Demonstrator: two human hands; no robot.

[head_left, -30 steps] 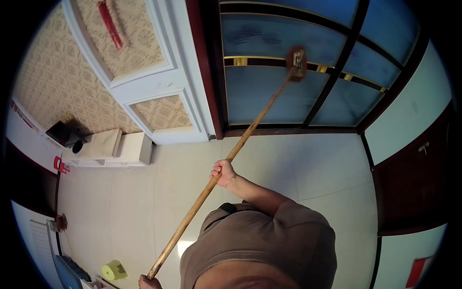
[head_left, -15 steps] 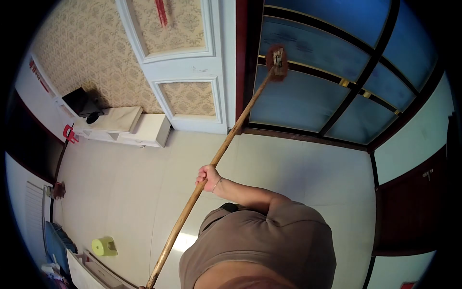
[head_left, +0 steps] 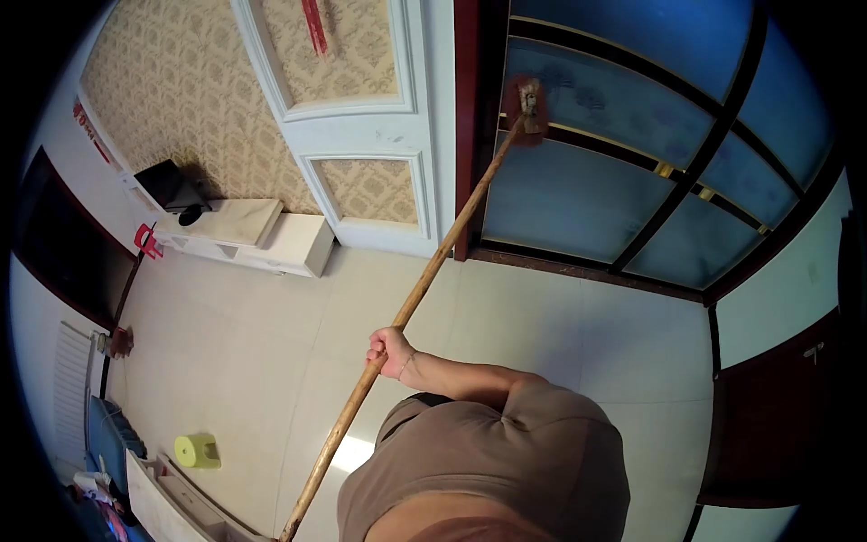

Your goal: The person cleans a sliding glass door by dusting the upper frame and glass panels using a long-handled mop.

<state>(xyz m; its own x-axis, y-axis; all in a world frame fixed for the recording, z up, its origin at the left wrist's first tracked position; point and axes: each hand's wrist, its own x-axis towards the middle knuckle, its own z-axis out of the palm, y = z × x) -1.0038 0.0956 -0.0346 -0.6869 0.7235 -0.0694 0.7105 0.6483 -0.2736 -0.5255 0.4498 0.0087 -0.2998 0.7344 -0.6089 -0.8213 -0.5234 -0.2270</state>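
Note:
My right hand [head_left: 390, 352] is wrapped round a long wooden pole [head_left: 432, 269] at about its middle. The pole slants from the bottom edge, left of my body, up to the right. At its far end a reddish-brown head [head_left: 526, 108] with a pale block lies against the blue glass door [head_left: 578, 194], at the dark crossbar near the door's left frame. My left hand is out of view, and the pole's lower end is cut off by the bottom edge.
A white cabinet [head_left: 305, 244] with a black screen [head_left: 172, 187] stands against the patterned wall. A yellow-green stool [head_left: 197, 451] is on the tiled floor at the lower left, near a pale table [head_left: 158, 495]. A dark door [head_left: 768, 406] is at the right.
The head on the pole has moved left along the glass door to near its left frame. My view has turned, and my left hand has dropped out of sight at the bottom.

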